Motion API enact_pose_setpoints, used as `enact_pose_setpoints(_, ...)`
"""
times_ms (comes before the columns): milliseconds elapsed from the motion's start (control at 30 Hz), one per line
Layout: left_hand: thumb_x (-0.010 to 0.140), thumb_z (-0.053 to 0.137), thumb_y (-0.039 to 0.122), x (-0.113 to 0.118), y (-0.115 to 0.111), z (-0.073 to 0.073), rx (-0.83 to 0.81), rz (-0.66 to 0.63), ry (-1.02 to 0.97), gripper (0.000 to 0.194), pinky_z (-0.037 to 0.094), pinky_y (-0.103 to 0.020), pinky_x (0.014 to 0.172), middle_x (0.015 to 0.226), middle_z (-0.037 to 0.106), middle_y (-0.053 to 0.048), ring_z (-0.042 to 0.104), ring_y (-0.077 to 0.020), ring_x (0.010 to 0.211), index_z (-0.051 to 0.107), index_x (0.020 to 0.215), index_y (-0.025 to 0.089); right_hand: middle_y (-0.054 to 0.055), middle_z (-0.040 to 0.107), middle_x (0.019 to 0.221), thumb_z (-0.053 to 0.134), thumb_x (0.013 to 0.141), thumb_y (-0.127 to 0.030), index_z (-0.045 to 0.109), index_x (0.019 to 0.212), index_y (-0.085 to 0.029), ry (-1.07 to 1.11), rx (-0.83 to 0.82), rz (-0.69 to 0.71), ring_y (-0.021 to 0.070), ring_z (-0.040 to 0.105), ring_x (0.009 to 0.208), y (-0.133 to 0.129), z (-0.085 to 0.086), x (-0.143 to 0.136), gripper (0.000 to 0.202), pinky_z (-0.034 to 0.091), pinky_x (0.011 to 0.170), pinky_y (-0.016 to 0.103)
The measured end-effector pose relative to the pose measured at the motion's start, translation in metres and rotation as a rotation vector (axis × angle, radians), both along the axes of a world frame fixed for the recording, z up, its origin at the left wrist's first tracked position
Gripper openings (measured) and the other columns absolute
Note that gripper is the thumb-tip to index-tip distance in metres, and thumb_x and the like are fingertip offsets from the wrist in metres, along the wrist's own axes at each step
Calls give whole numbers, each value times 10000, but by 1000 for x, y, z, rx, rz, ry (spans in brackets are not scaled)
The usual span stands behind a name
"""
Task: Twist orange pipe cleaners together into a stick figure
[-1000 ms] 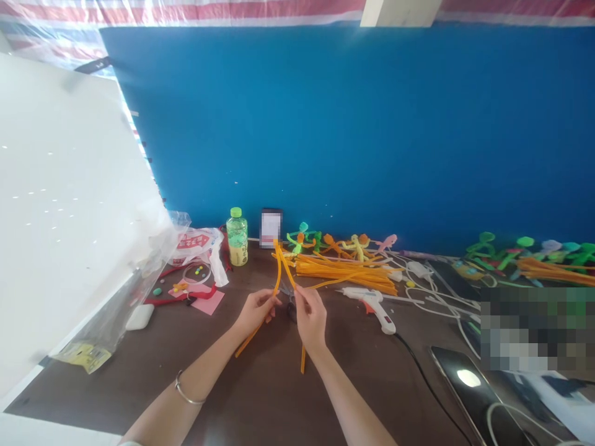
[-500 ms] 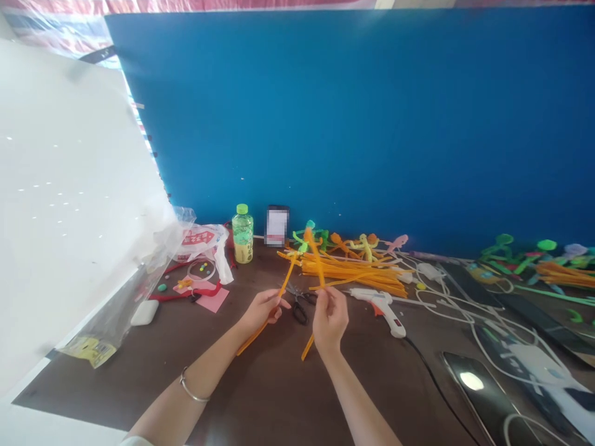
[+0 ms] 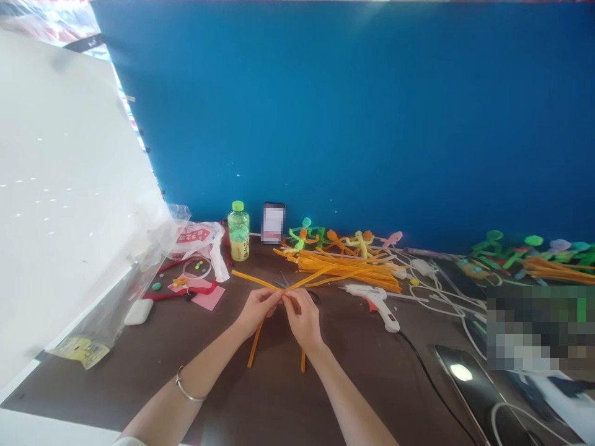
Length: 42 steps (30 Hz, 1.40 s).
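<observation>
Where stems stood apart, both hands (image 3: 283,310) now cross orange stems (image 3: 267,284).

Dark brown table (image 3: 260,396): green-capped bottle (image 3: 238,231) at 11 o'clock, orange pipe-cleaner pile (image 3: 353,267) at 12, white glue gun (image 3: 375,301) at 2.
</observation>
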<state>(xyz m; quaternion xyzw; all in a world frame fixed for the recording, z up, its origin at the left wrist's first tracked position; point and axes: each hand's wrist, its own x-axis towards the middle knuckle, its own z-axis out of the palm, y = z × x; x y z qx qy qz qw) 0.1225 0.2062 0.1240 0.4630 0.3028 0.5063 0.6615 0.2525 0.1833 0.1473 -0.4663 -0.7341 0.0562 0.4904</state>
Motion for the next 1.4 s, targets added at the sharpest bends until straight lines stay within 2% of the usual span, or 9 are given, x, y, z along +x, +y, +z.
enact_pose_setpoints(200, 672, 636, 438, 2, -2, -1, -50, 26, -77, 339, 257, -187, 436, 499, 416, 38, 361, -37, 445, 561, 699, 109, 65, 582, 792, 452, 825, -237, 586, 790, -183, 54, -39, 34, 153, 550, 749, -1, -2, -3, 149, 460, 709, 293)
enact_pose_setpoints(333, 668, 652, 408, 2, -1, -2, -93, 40, -124, 315, 364, -202, 508, 552, 511, 1, 464, -60, 499, 582, 694, 102, 63, 588, 739, 495, 797, -312, 576, 797, -174, 234, -263, 29, 154, 551, 678, 0, -5, -4, 160, 460, 586, 259)
enact_pose_setpoints(467, 639, 683, 384, -1, -1, 1, -194, 33, -177, 298, 417, -213, 574, 603, 565, -24, 512, -69, 539, 608, 664, 96, 35, 552, 619, 564, 728, -396, 598, 743, -163, 371, -487, 77, 118, 477, 523, 4, -2, -1, 236, 360, 411, 211)
enact_pose_setpoints(700, 659, 672, 371, -2, 1, 2, -169, 19, -191, 291, 421, -197, 544, 614, 583, -33, 516, -60, 521, 625, 680, 85, -45, 434, 498, 645, 664, -408, 575, 819, -149, 663, -725, 243, 47, 332, 406, 5, 4, 1, 309, 242, 368, 178)
enact_pose_setpoints(833, 624, 700, 366, -2, 4, 0, -154, 34, -184, 340, 419, -205, 497, 654, 612, -44, 518, -69, 487, 630, 808, 89, -55, 412, 454, 650, 661, -409, 563, 800, -145, 665, -719, 197, 48, 327, 395, 6, 4, 2, 311, 215, 365, 174)
enact_pose_setpoints(1067, 615, 718, 298, -4, 1, 2, -148, -35, -177, 312, 484, -252, 638, 758, 626, -56, 580, -100, 595, 620, 830, 95, -10, 515, 520, 636, 670, -398, 588, 746, -148, 536, -617, 81, 76, 411, 430, 7, 2, 4, 266, 308, 395, 199)
enact_pose_setpoints(1200, 608, 721, 280, -4, 2, 1, -125, -9, -126, 324, 484, -258, 647, 832, 626, -60, 576, -98, 613, 617, 863, 108, 37, 611, 676, 600, 708, -351, 609, 720, -152, 393, -491, 90, 132, 545, 594, 7, 2, 4, 200, 435, 557, 242)
enact_pose_setpoints(1300, 592, 732, 262, -4, 5, -4, -147, 16, -121, 368, 478, -259, 669, 818, 638, -61, 580, -104, 638, 609, 906, 116, 49, 629, 744, 572, 732, -330, 610, 729, -154, 326, -438, 95, 155, 574, 681, 7, 1, 5, 180, 457, 658, 268)
enact_pose_setpoints(1400, 596, 732, 260, -4, 6, -6, -165, -10, -167, 388, 475, -284, 728, 827, 647, -74, 593, -119, 685, 615, 935, 111, 51, 626, 763, 548, 753, -317, 608, 752, -158, 268, -402, 85, 159, 573, 695, 6, -1, 6, 170, 456, 664, 275)
